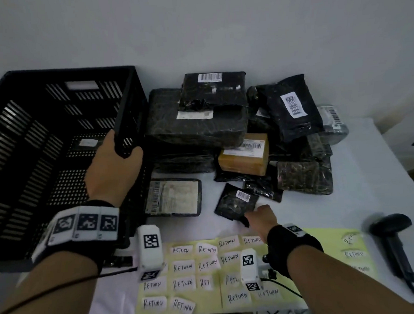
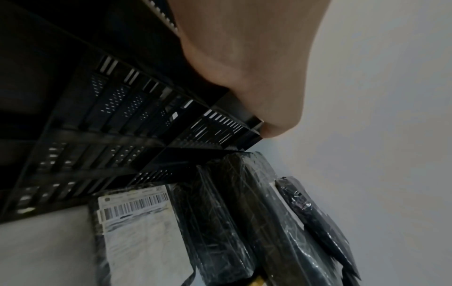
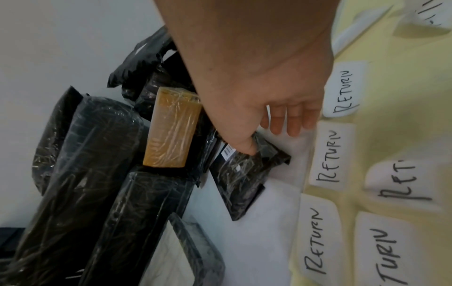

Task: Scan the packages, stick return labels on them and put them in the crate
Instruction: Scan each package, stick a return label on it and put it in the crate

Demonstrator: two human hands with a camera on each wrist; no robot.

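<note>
Pinching the near corner of a small flat black plastic-wrapped package [image 1: 236,201] with thumb on top, the right hand [image 1: 261,217] has its grip closed on that item alone, which lies on the white-covered desk [image 1: 384,177] just ahead of the yellow sheet of handwritten RETURN labels [image 1: 208,273]. The left hand [image 1: 115,168] clamps its grip round the right-hand rim of the black slotted plastic crate [image 1: 31,148]. The remaining pile of black-wrapped packages [image 1: 199,123] sits beside the crate; the black handheld scanner [image 1: 391,240] lies untouched at far right.

Risks, as judged: a corner pinch on slick film may slip on lifting. The scanner is well apart, and both hands are occupied. Dragging the package back could curl or dislodge the labels.
</note>
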